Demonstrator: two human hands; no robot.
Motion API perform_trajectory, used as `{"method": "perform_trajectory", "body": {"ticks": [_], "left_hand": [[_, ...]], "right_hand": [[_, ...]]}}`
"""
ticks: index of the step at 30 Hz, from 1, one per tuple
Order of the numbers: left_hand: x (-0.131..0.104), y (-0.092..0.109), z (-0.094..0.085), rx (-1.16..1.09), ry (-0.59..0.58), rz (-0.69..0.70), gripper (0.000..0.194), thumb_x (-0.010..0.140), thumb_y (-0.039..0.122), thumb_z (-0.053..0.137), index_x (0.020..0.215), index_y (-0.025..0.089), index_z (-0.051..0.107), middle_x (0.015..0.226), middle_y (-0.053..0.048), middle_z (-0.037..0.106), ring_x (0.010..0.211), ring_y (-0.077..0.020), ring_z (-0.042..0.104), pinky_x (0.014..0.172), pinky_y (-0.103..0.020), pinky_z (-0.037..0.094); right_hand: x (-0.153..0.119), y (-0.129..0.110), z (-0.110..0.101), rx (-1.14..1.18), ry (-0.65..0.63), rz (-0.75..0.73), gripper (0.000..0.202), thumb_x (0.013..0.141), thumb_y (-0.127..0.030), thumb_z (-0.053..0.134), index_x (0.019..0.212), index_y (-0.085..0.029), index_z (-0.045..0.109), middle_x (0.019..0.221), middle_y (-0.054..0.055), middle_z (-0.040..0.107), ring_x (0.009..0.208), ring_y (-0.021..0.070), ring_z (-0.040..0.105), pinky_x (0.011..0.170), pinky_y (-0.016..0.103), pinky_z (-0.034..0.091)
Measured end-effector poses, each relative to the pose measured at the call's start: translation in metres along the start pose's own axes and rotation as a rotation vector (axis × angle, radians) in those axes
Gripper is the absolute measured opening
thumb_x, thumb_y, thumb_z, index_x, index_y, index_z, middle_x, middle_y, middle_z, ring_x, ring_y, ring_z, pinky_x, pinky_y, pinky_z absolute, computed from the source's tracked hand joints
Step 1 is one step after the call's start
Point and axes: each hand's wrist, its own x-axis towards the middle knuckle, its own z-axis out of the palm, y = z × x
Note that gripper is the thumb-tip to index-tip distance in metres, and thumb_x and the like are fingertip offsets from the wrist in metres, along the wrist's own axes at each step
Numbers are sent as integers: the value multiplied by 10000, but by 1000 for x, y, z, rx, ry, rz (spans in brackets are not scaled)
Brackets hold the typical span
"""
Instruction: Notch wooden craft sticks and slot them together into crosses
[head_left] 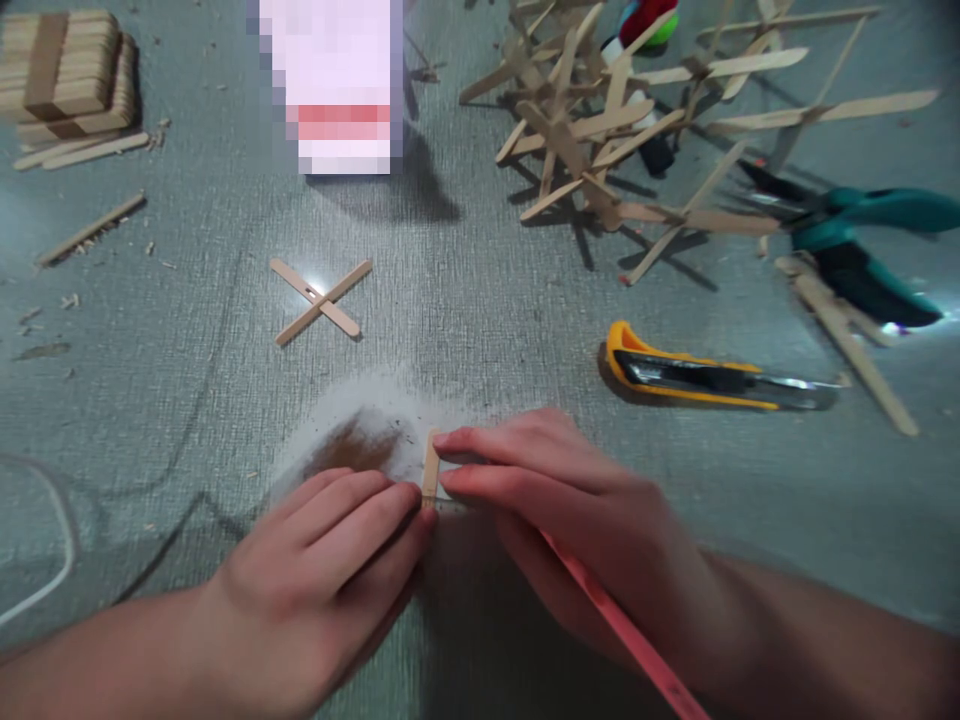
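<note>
Wooden craft stick (431,468): located at centre, between the hands. Left hand (322,570): fingers closed on its near end. Right hand (585,510): index fingertip at its far end, with a slim red rod (607,605) gripped beneath the palm.

Progress, as judged from the layout: joining is partly done. One crossed pair (320,303), made of two sticks, lies flat at 11 o'clock, with a small slot in one stick. Joined stick assemblies (570,140) form an open pile at 1 o'clock. The centre stick is not joined to another; the banded stock remains unassembled.

Count:
- Banded stick bundles (71,65), 10 o'clock: at least two, stacked.
- Loose sticks (97,150) just beside them: two visible.
- Separate stick (91,228), 10 o'clock: one.
- Snap-off utility knife (697,378), between 2 and 3 o'clock: one.
- Teal-handled pliers (847,225), 2 o'clock: one.
- Piled assemblies: overlap prevents an exact count.

A pale patch on the bench (480,330) rings a brown mark (352,445) just beside the left hand.
</note>
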Motion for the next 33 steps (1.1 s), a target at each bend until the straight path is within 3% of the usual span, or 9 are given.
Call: {"method": "perform_trajectory", "body": {"ticks": [2, 6, 12, 18, 33], "left_hand": [[0, 0, 0, -5, -3, -1, 184, 1058, 86, 623, 1193, 50, 743, 1217, -89, 713, 1120, -199, 661, 994, -332, 596], [-1, 0, 0, 32, -14, 12, 204, 1049, 83, 637, 1224, 37, 730, 1244, -99, 710, 1152, -216, 652, 1028, -350, 588], [-2, 1, 0, 50, 2, 35, 205, 1066, 86, 595, 1218, 31, 722, 1228, -108, 721, 1140, -226, 658, 1035, -375, 594], [10, 1, -4, 49, -1, 8, 183, 1065, 76, 580, 1073, 57, 762, 1076, -93, 763, 995, -203, 688, 912, -336, 631], [6, 1, -2, 17, 4, 4, 162, 1045, 66, 605, 1099, 47, 756, 1102, -102, 751, 1014, -203, 687, 957, -342, 626]], "right_hand": [[1, -2, 0, 35, 40, 20, 295, 986, -19, 533, 1162, -222, 654, 1207, 84, 776, 1036, 189, 749, 902, 346, 584], [4, -6, -3, 110, 123, 86, 262, 940, -11, 565, 1009, -255, 631, 936, 10, 709, 789, 143, 701, 685, 266, 575], [8, -9, -3, 203, 112, 147, 266, 824, 2, 614, 881, -257, 592, 816, -14, 693, 668, 132, 658, 586, 250, 539], [9, -13, 3, 196, 83, 147, 259, 853, -15, 593, 804, -258, 518, 768, -26, 686, 600, 107, 620, 512, 227, 478], [7, -10, 4, 92, 62, 125, 282, 885, -49, 594, 758, -247, 440, 741, -36, 667, 589, 88, 577, 516, 213, 423]]}}
